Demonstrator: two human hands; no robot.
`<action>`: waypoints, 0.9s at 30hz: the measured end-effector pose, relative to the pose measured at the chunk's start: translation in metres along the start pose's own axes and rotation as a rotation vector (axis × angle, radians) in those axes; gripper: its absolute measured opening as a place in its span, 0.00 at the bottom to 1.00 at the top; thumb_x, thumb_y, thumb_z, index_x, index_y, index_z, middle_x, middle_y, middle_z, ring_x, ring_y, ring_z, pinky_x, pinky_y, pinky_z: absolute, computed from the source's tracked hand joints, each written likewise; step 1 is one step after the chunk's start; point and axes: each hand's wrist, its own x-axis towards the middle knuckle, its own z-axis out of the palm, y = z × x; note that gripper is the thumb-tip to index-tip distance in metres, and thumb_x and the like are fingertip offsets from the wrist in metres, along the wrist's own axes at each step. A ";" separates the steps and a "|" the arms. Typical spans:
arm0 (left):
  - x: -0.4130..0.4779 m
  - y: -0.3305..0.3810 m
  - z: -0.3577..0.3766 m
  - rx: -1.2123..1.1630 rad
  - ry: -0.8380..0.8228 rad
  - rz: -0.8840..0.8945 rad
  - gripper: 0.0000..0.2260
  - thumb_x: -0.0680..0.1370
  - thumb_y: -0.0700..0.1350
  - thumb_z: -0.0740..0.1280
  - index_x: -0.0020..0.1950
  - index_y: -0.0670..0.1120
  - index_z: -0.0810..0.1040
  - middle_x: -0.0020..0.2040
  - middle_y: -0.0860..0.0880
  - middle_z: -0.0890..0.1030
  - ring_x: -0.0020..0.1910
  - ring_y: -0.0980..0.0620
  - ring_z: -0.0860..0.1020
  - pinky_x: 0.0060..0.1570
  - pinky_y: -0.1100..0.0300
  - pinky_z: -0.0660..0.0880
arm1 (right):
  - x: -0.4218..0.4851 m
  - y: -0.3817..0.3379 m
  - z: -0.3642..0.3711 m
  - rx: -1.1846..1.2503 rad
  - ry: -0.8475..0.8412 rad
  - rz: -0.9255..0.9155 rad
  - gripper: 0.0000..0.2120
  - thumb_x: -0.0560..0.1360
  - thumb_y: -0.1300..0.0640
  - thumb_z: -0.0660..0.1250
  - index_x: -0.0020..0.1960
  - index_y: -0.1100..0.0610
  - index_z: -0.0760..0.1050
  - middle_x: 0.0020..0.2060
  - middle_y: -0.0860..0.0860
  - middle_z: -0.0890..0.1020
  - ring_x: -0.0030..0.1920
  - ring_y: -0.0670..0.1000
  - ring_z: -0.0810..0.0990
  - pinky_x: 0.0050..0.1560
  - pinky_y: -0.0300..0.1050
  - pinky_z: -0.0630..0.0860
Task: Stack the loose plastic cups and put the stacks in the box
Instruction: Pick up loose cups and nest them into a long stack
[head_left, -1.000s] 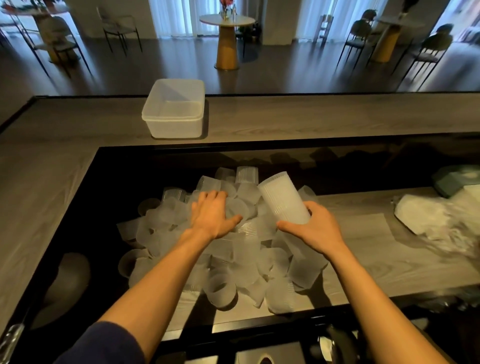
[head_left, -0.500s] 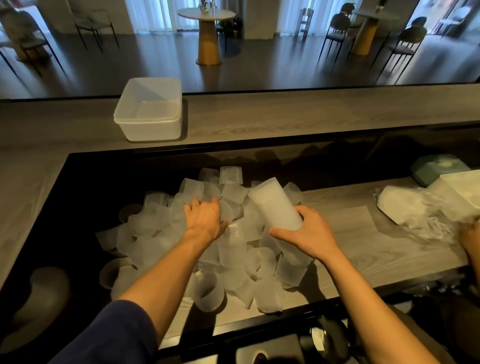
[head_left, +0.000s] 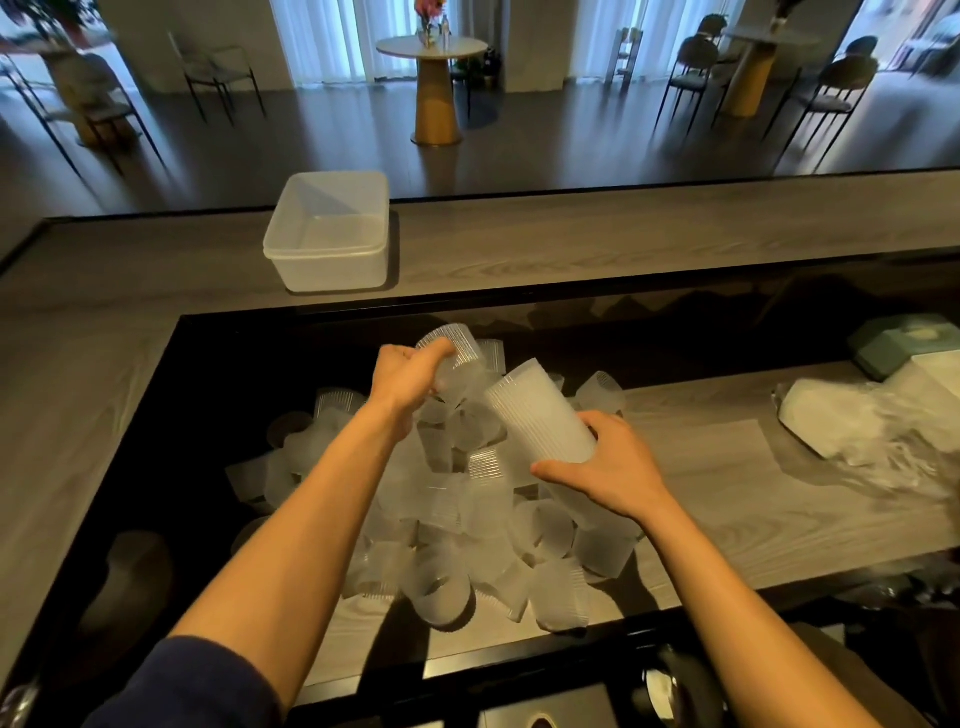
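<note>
Frosted cups (head_left: 457, 525) lie heaped on the counter (head_left: 727, 499). Your left hand (head_left: 408, 376) grips one cup (head_left: 460, 345); your right hand (head_left: 610, 470) grasps a stack (head_left: 540, 418). Box (head_left: 330, 234) sits on the ledge beyond.

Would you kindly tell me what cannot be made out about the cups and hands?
Head view, stack: cup count unreadable, translucent walls merge.
Head view, stack's lower end: covered by the right hand.
Head view, single cup: partly covered by the left hand gripping it.
Head view, white bag: blurred, cut by edge.
</note>
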 end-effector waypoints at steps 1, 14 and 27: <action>-0.002 0.000 -0.002 -0.068 -0.023 -0.021 0.17 0.65 0.56 0.74 0.41 0.45 0.77 0.38 0.44 0.77 0.29 0.54 0.71 0.30 0.61 0.67 | 0.000 -0.002 0.001 -0.019 0.002 -0.013 0.44 0.57 0.25 0.73 0.66 0.47 0.73 0.56 0.45 0.76 0.54 0.46 0.76 0.49 0.44 0.79; -0.021 -0.009 -0.005 -0.132 -0.217 0.000 0.12 0.74 0.47 0.74 0.56 0.45 0.83 0.57 0.46 0.83 0.60 0.46 0.80 0.65 0.45 0.76 | 0.004 -0.019 0.007 -0.103 0.029 -0.125 0.40 0.57 0.25 0.71 0.63 0.44 0.73 0.53 0.45 0.76 0.52 0.47 0.75 0.49 0.47 0.79; -0.027 0.006 -0.006 -0.092 -0.363 -0.028 0.17 0.81 0.60 0.63 0.64 0.52 0.77 0.56 0.51 0.81 0.51 0.56 0.80 0.50 0.57 0.73 | 0.024 -0.039 0.007 0.011 0.074 -0.152 0.39 0.61 0.32 0.79 0.66 0.49 0.74 0.56 0.45 0.75 0.53 0.46 0.75 0.49 0.43 0.75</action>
